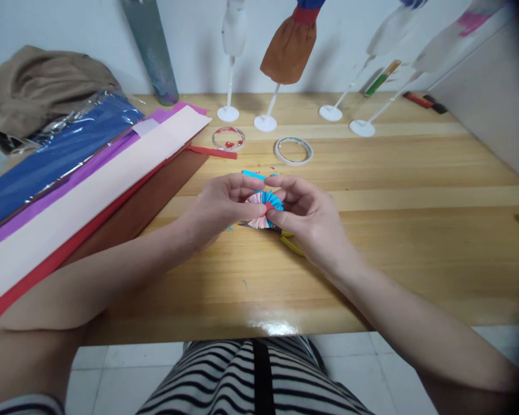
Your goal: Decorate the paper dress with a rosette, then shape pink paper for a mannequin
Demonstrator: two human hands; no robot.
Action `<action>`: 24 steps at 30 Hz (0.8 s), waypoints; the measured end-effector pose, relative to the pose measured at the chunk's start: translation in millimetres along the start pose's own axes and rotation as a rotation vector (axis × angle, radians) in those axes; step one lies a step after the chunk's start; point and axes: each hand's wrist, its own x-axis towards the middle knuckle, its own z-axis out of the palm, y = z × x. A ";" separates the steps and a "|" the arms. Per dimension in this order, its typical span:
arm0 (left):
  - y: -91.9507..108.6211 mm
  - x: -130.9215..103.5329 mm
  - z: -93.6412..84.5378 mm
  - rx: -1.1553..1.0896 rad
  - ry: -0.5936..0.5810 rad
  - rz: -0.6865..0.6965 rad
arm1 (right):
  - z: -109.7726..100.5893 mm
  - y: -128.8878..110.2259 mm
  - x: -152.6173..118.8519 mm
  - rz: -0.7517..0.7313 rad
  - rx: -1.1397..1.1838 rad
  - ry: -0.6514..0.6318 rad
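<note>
Between my two hands is a small round pleated paper rosette (276,199), pale pink on its left and bright blue on its right, with a red centre. My left hand (225,202) grips it from the left, thumb pressed near the red middle. From the right, my right hand (309,210) pinches it too, its thumb at the lower right of the centre. Below the rosette lie scissors with yellow handles (292,245), partly hidden by my right hand. A blue paper strip (253,174) and tiny scraps lie just beyond my fingers.
Sheets of blue, purple, pale pink (99,190), red and brown paper (155,199) pile up at left beside a brown cloth (56,86). Two tape rolls, one white (278,151), lie ahead. Several mannequin stands, one with a brown skirt (289,49), line the wall near a grey-green cylinder (152,52).
</note>
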 end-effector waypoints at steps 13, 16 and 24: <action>-2.0 2.6 8.1 -0.001 0.107 -0.016 | 2.7 2.4 -1.1 0.028 -0.002 0.002; -3.8 4.7 7.6 0.008 0.128 -0.017 | 0.6 3.4 -1.0 0.028 0.033 -0.012; 0.4 1.0 2.0 0.017 0.031 -0.010 | -3.0 8.7 1.5 0.016 0.036 0.002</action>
